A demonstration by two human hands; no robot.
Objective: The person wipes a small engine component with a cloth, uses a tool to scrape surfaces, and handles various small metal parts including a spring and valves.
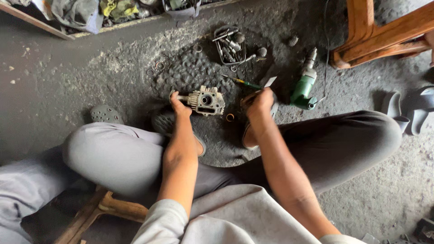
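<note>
A grey finned metal engine part (pixel 207 100) lies on the dirty concrete floor between my knees. My left hand (pixel 179 105) grips its left end, where a short metal stub sticks out. My right hand (pixel 259 103) is closed around a thin flat tool whose pale blade (pixel 270 82) points up and away, a little right of the engine part. A small copper ring (pixel 230 117) lies on the floor between my hands.
A green electric drill (pixel 305 84) lies to the right. A wire tray of bolts and sockets (pixel 229 46) sits further back, with a green-handled screwdriver (pixel 242 82) near it. Wooden furniture legs (pixel 382 34) stand at top right, sandals (pixel 409 108) at far right.
</note>
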